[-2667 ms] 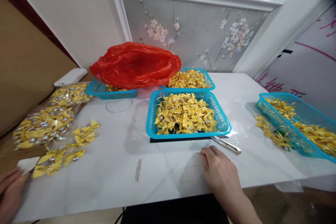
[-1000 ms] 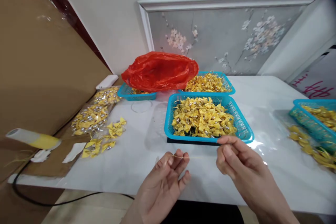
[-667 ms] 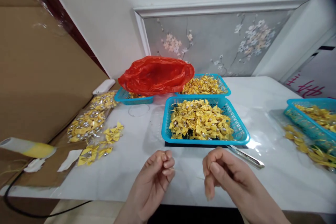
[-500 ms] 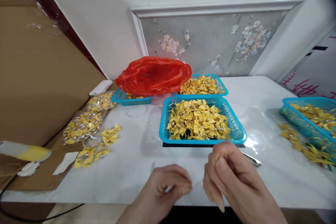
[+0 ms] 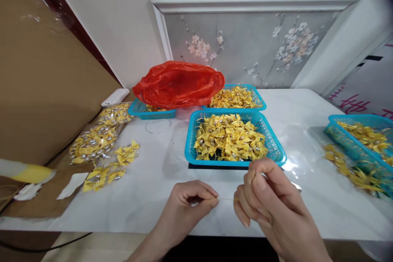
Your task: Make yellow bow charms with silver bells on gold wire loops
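Note:
My left hand pinches one end of a thin yellowish strand between thumb and fingertips, above the front of the white table. The strand runs across to my right hand, whose fingers are curled closed on it; whether it is thread or wire I cannot tell. Just beyond the hands stands a blue plastic basket heaped with yellow ribbon flowers that have silvery bead centres. Behind my right hand a small metal tool is almost wholly hidden.
A red plastic bag rests over two more blue baskets at the back. Bagged flowers and loose flowers lie left, near a yellow-and-grey tool. Another blue basket stands right, with yellow pieces beside it.
My left hand has shifted slightly left and up, and the strand between the hands now shows stretched. The right fingers have curled in more. The view has moved slightly.

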`<state>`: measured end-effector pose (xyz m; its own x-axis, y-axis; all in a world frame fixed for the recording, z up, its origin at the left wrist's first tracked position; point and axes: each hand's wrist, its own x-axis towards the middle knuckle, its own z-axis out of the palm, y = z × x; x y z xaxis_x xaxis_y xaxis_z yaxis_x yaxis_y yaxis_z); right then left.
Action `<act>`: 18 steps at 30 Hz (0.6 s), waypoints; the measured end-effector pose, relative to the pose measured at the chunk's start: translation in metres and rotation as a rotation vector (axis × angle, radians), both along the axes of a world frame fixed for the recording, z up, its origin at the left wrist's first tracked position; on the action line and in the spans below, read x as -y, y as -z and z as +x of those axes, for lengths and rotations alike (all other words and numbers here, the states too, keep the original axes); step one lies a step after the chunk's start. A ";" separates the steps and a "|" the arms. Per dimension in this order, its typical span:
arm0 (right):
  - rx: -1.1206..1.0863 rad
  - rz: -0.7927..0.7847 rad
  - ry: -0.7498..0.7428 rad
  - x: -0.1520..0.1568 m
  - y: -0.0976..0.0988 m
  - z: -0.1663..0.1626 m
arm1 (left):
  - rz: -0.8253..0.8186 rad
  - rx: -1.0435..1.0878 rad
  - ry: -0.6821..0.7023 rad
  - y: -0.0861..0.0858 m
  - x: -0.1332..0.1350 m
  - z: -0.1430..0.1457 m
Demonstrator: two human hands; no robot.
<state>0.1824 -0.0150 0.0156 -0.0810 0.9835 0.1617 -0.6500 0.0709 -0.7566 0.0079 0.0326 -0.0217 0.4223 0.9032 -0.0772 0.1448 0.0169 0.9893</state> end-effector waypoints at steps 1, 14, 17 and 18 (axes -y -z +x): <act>-0.006 -0.013 -0.005 0.001 0.000 0.000 | -0.014 0.017 -0.022 0.001 0.000 -0.001; 0.013 -0.150 0.002 0.005 0.008 0.001 | -0.157 0.206 -0.176 -0.008 -0.005 -0.007; 0.041 -0.202 0.024 0.004 0.014 0.004 | -0.220 0.284 -0.168 -0.017 -0.001 -0.009; 0.049 -0.221 0.027 0.004 0.015 0.004 | -0.242 0.307 -0.161 -0.019 0.001 -0.009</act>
